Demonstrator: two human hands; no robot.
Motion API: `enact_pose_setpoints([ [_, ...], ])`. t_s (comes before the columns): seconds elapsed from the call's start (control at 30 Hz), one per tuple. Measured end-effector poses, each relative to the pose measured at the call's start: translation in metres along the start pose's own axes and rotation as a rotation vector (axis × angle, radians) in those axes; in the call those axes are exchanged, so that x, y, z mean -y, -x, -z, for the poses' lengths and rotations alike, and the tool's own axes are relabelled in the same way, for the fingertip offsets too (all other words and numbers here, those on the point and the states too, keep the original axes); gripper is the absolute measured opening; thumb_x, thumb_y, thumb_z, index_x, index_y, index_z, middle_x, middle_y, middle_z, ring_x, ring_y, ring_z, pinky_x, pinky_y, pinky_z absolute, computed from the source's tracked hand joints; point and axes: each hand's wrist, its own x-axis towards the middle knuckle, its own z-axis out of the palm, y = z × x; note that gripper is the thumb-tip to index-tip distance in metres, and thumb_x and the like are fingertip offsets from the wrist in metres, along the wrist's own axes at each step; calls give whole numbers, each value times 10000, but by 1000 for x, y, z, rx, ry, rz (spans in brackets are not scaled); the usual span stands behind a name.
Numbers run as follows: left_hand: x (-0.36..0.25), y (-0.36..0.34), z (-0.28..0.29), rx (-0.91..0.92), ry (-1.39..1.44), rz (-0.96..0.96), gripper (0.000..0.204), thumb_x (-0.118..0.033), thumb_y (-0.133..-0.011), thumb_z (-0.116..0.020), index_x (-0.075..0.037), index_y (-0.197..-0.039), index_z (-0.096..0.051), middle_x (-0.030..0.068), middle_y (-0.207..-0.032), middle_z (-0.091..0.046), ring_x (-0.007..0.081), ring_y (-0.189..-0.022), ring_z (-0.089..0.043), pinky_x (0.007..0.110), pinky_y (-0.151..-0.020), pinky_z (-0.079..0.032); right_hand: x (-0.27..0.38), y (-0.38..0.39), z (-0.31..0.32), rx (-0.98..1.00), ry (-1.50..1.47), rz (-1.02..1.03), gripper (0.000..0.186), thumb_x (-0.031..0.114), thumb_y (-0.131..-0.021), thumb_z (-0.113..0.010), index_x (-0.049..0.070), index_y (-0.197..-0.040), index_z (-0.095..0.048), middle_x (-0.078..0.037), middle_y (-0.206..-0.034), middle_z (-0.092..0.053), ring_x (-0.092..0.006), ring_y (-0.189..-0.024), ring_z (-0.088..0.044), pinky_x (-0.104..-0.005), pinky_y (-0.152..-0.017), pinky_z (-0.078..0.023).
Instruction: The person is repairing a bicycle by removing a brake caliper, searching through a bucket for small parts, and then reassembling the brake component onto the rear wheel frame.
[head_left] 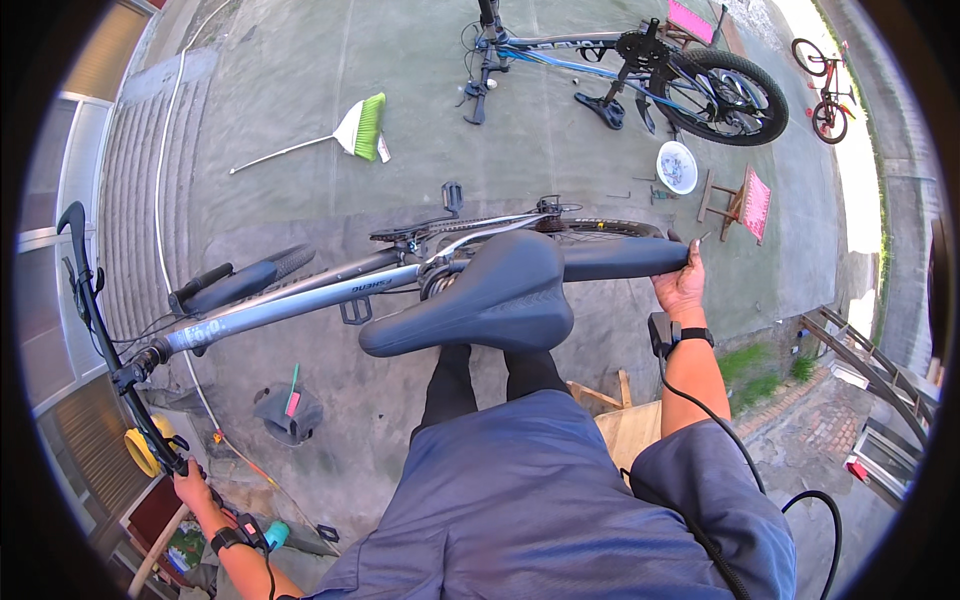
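A silver-grey bicycle (300, 308) stands across in front of me, its front end to the left. My left hand (192, 485) is closed around the near end of its black handlebar (97, 325). At the back, my right hand (682, 284) grips the tip of the black rear mudguard (615, 258), which covers part of the rear wheel. A thin, small object pokes out by the right fingertips; its kind is unclear. The wide black saddle (490, 295) sits close to my body and hides part of the frame. Over the front wheel is a black front mudguard (232, 288).
Farther off lie an upturned blue-black bicycle (590, 60), a green-bristled broom (362, 128), a white bucket (677, 167) and a pink-topped folding stool (752, 205). Steps (145, 190) and a hose run along the left. A metal ladder (870, 365) is at right.
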Motion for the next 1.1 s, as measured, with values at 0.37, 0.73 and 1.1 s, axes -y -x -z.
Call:
enact_pose_setpoints([
  [0.37,-28,82,-25,39,142,82,188,-171,-865,-648,2,-887,-581,19,-697,-571,94,-577,-553,226,-510,-463,23,10,-7,-200,578,405,448,371,-959,-490,7,-1221,-513,-147,-1129,-599,-249,-1055,-574,-378,-926,-442],
  [0.73,-41,118,-50,23,397,142,192,-131,-840,-662,12,-955,-604,60,-816,-630,124,-684,-616,236,-624,-486,-64,51,-136,446,629,-145,463,360,-1006,-375,-9,-1264,-484,-149,-1188,-585,-236,-1072,-574,-343,-923,-444],
  [1.1,-45,127,-63,15,364,194,169,-148,-809,-683,-11,-869,-604,25,-727,-623,84,-588,-551,228,-528,-398,-90,68,-110,224,576,-561,464,415,-962,-439,29,-1185,-570,-111,-1145,-628,-265,-1034,-606,-412,-916,-492],
])
